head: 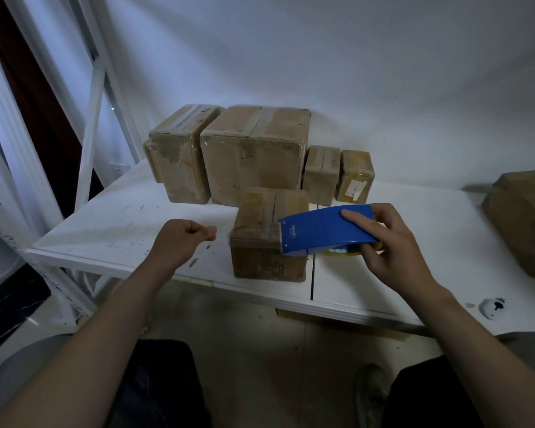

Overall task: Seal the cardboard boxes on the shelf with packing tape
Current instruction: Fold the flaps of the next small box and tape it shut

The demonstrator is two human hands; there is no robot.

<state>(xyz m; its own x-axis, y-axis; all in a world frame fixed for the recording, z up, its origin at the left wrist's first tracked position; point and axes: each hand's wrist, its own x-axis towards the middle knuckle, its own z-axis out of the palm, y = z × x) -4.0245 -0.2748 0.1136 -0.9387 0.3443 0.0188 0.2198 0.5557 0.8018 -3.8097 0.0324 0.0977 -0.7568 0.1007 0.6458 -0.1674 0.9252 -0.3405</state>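
A small cardboard box (260,239) stands near the front edge of the white shelf (121,217), its top flaps meeting at a middle seam under patches of clear tape. My right hand (389,242) grips a blue tape dispenser (322,231), whose toothed end rests over the box's right top edge. A yellowish tape roll shows under the dispenser. My left hand (183,239) hovers just left of the box with its fingers curled and nothing in them.
Behind stand a tall box (179,152), a large box (254,152) and two small boxes (322,174), (355,176) against the wall. Another box (525,223) lies at the right edge. White rack posts rise at the left.
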